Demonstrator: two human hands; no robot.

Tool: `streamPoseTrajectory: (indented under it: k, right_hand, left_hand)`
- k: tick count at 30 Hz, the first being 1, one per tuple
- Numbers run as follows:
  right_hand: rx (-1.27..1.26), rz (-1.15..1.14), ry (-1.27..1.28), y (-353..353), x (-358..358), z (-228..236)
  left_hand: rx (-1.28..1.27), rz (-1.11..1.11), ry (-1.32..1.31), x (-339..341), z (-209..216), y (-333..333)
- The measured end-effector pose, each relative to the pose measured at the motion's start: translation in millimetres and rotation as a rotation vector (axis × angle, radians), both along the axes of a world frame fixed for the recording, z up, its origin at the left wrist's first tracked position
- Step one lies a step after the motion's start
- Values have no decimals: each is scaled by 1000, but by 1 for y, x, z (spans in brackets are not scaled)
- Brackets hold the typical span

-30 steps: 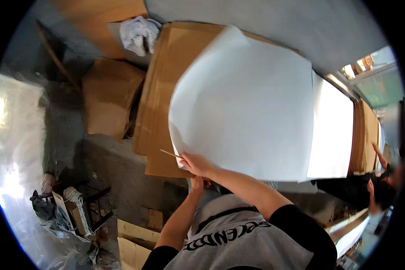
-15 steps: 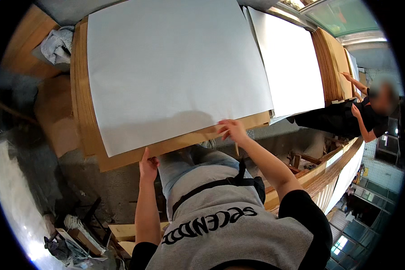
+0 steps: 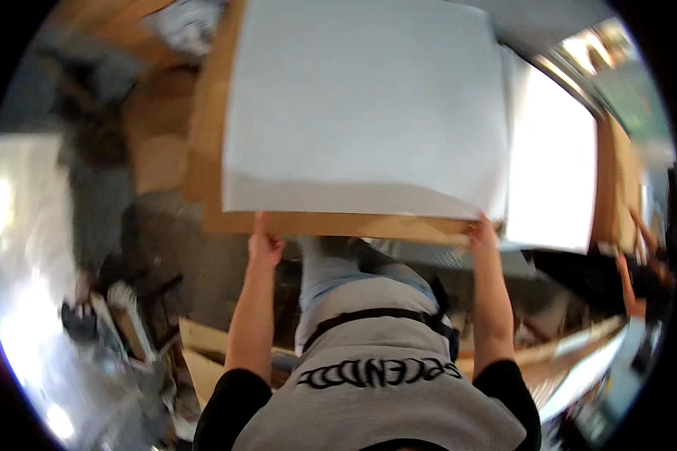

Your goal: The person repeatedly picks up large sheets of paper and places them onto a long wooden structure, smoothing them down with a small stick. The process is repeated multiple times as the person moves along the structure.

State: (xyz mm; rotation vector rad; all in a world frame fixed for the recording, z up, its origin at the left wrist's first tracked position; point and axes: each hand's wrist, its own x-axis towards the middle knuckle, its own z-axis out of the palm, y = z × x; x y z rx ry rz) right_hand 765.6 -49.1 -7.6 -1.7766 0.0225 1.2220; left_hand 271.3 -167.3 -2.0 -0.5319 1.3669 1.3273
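The large white sheet [image 3: 368, 113] lay on brown cardboard [image 3: 346, 225], leaving a strip bare along the near side. The left hand [image 3: 265, 246], partly curled, pointed a digit over that strip near the sheet's left corner; the right hand [image 3: 484, 233] was at the near right corner. Blur hid whether either gripped anything. A second white sheet [image 3: 553, 150] lay just to the right.

The broad sheet [image 3: 368, 113] before me is plain bluish white, the neighbouring sheet [image 3: 551, 158] a brighter white, the cardboard [image 3: 353, 224] beneath tan brown. My top [image 3: 376, 421] is grey with black lettering, its sleeves [image 3: 233, 402] black; my belt [image 3: 384, 313] is black and my jeans [image 3: 325, 263] pale blue. The crumpled cloth [image 3: 192, 26] is whitish.
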Motion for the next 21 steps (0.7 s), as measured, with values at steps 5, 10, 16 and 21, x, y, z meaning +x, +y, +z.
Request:
streamPoseTrajectory:
  k: [5,10,16,21]
  right_hand:
    - [92,318,-181,-17,8,21]
    - [168,490,-199,-34,35,17]
    - [100,534,-246,-45,52,22]
    - [117,577,-175,-46,36,34]
  left_hand:
    - [-63,27,148,-22,-10,-6]
    - [-75,46,155,-22,1,-11]
    - [-49,112,143,-28,-7,-17]
    - [34,196,151,-34,-15,-22]
